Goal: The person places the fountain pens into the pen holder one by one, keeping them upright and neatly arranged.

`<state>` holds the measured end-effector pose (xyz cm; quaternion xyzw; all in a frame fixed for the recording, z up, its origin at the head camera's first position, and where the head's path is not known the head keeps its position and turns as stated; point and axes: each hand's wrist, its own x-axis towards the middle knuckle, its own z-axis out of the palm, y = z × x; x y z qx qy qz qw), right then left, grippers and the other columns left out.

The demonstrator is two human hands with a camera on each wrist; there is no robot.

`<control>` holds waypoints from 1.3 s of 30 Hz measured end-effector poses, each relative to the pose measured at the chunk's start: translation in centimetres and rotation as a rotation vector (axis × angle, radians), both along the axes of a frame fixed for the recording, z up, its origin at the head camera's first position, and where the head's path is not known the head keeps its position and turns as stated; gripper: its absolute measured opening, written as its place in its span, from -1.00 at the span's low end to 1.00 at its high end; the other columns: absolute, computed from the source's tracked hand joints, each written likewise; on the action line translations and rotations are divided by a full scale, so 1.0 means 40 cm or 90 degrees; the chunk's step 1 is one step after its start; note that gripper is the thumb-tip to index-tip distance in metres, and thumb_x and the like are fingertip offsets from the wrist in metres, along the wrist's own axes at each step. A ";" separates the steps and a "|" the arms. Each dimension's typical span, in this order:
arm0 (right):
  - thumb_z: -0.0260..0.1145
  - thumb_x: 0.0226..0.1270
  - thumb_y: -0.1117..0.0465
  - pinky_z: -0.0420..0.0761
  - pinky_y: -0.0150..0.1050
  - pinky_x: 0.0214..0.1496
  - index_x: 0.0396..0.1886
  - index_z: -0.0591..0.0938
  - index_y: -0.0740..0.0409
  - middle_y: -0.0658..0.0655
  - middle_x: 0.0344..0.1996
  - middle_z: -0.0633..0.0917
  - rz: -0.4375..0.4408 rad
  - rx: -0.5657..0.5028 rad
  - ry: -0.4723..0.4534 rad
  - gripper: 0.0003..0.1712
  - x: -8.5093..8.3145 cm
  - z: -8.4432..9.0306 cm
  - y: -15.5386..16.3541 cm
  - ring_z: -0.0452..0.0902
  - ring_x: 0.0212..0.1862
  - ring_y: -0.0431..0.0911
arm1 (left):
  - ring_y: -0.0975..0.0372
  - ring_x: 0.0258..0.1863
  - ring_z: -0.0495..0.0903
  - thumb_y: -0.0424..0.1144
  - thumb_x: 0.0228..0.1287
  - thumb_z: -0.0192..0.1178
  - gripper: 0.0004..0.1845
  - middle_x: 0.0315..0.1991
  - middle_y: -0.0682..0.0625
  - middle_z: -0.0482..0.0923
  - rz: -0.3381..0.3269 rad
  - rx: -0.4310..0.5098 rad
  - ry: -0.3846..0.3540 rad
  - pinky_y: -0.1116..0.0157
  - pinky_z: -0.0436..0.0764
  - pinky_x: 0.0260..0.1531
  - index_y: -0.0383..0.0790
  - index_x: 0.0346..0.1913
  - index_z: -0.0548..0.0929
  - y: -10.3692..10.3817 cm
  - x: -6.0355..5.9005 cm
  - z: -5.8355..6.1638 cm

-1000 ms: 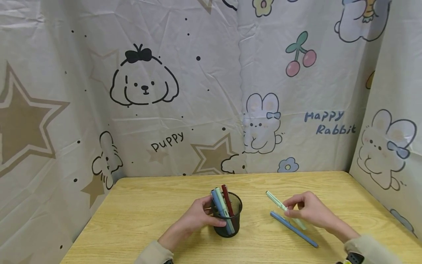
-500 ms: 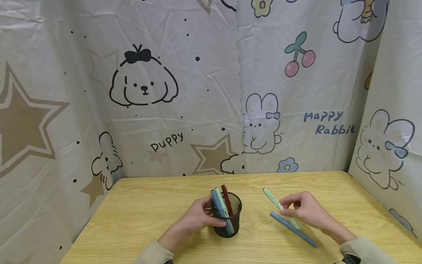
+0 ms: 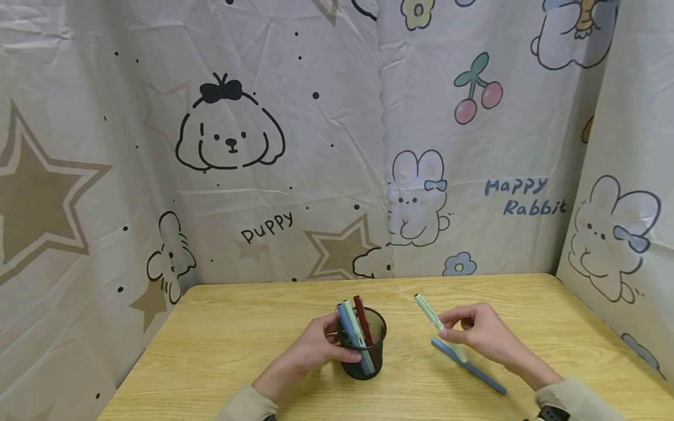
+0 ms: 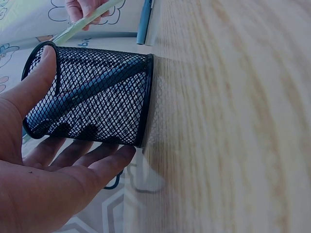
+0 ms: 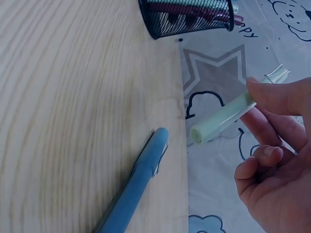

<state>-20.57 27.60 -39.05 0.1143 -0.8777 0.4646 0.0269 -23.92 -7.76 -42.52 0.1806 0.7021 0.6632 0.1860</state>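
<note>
A black mesh pen cup [image 3: 363,345] stands on the wooden table [image 3: 221,345] with a blue, a pale green and a red pen in it. My left hand [image 3: 316,348] grips the cup's side, thumb near the rim [image 4: 41,73]. My right hand [image 3: 476,333] pinches a pale green pen [image 3: 434,321] and holds it tilted above the table, to the right of the cup. In the right wrist view the green pen [image 5: 228,116] sits between thumb and fingers. A blue pen [image 3: 468,368] lies flat on the table under that hand.
Cartoon-printed cloth walls [image 3: 337,146] close off the back and both sides of the table. The table's right edge runs close to the right cloth panel [image 3: 621,234].
My right hand has lifted the green pen and carried it a little left toward the cup. The left hand and cup have stayed put.
</note>
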 end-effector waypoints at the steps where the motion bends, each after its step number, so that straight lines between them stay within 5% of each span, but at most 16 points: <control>1: 0.60 0.24 0.22 0.26 -0.34 -0.49 -0.08 0.83 0.24 0.05 -0.37 0.72 0.000 -0.006 0.003 -0.71 0.000 0.002 -0.004 0.17 -0.53 -0.23 | -0.03 0.27 0.58 -0.55 0.03 0.60 -0.09 0.25 -0.12 0.61 0.000 0.000 0.000 0.03 0.56 0.31 -0.32 0.49 0.45 0.000 0.000 0.000; 39: 0.62 0.22 0.25 0.22 -0.35 -0.49 -0.07 0.84 0.27 0.09 -0.34 0.77 0.038 -0.098 0.056 -0.70 -0.010 0.068 -0.144 0.20 -0.55 -0.20 | -0.02 0.25 0.60 -0.55 0.04 0.59 -0.12 0.24 -0.12 0.62 -0.002 0.004 -0.001 0.05 0.59 0.27 -0.30 0.47 0.47 0.000 0.002 0.003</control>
